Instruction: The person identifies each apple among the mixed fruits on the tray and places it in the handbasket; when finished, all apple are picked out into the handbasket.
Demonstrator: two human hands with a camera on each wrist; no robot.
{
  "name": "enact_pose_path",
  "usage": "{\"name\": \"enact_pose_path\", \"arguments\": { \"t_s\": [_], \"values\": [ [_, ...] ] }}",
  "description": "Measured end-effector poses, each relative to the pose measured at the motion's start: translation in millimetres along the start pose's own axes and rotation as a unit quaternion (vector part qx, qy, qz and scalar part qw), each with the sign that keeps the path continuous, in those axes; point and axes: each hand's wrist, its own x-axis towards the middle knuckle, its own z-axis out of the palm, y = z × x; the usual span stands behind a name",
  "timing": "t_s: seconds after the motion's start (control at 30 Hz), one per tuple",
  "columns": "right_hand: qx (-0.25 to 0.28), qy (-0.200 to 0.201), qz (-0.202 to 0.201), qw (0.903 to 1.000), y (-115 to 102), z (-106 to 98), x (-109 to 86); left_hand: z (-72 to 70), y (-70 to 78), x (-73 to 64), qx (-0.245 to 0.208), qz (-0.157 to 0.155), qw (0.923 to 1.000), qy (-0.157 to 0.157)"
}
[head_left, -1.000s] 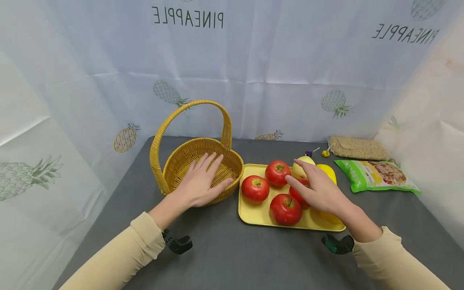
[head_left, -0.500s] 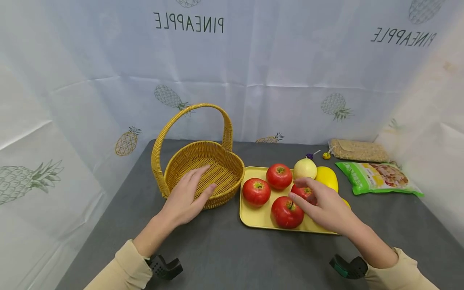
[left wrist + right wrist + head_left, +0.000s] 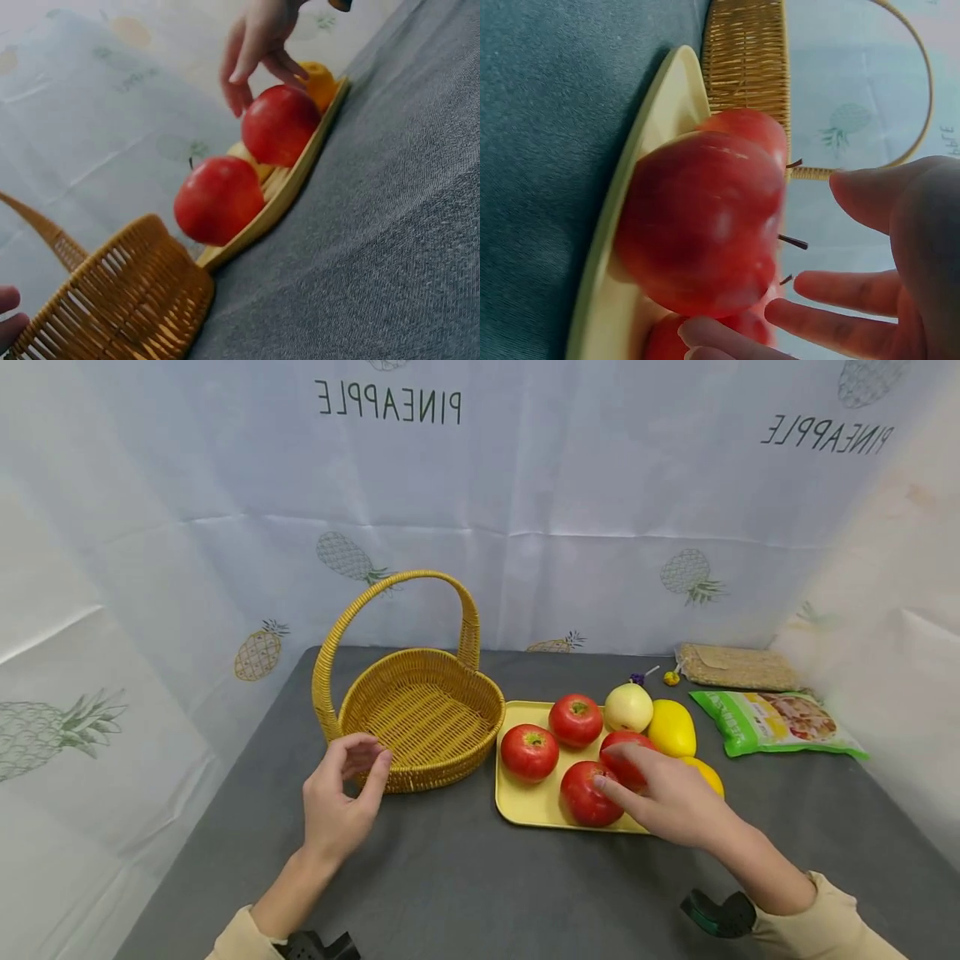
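Observation:
My left hand (image 3: 337, 806) is beside the near left rim of the wicker basket (image 3: 427, 778), fingers loosely bent, thumb apart from them. Nothing is in its grasp; its fingertips (image 3: 7, 315) show at the edge of the left wrist view. Over a yellow tray (image 3: 525, 810) hovers my right hand (image 3: 667, 797), thumb and fingers spread above the front red apple (image 3: 585, 802) and another red apple (image 3: 628, 747). A large apple (image 3: 705, 225) fills the right wrist view, with a gap to the thumb. Whether the lower fingers touch any fruit is unclear.
Two more apples, a pale yellow round fruit (image 3: 628, 707), a yellow fruit (image 3: 672, 728) and an orange-yellow fruit (image 3: 707, 775) share the tray. Behind and right lie a green food bag (image 3: 780, 723), a bag of grain (image 3: 738, 667) and two small wrapped lollipops (image 3: 637, 678).
My left hand has drawn back from above the basket to its near left side, its fingers bending. My right hand has come down and nearer, toward the front apples.

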Motion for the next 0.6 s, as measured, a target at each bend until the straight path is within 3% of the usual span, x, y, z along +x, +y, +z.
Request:
{"name": "enact_pose_path", "arguments": {
  "t_s": [0.13, 0.23, 0.33, 0.43, 0.53, 0.6],
  "values": [
    [0.007, -0.012, 0.015, 0.9998, 2.8, 5.6, -3.5, -3.1, -0.6, 4.6, -0.005, 0.019, 0.9987, 0.046],
    [0.020, -0.015, 0.025, 0.9994, 4.7, 10.8, -6.8, -6.6, -4.3, 6.9, -0.008, 0.006, 0.9976, 0.069],
    [0.028, -0.007, 0.029, 0.9992, 6.1, 17.6, -9.1, -12.9, -15.6, 6.2, -0.044, -0.060, 0.9942, 0.077],
    [0.035, 0.007, 0.026, 0.9990, 6.3, 26.2, -10.7, -23.1, -28.1, 7.6, -0.104, -0.151, 0.9805, 0.071],
    [0.047, 0.018, 0.021, 0.9985, 5.7, 34.3, -11.4, -36.0, -40.0, 11.5, -0.130, -0.218, 0.9670, 0.022],
    [0.055, 0.023, 0.022, 0.9980, 5.9, 38.1, -11.8, -45.0, -47.0, 13.8, -0.148, -0.249, 0.9564, -0.039]
  ]
}}
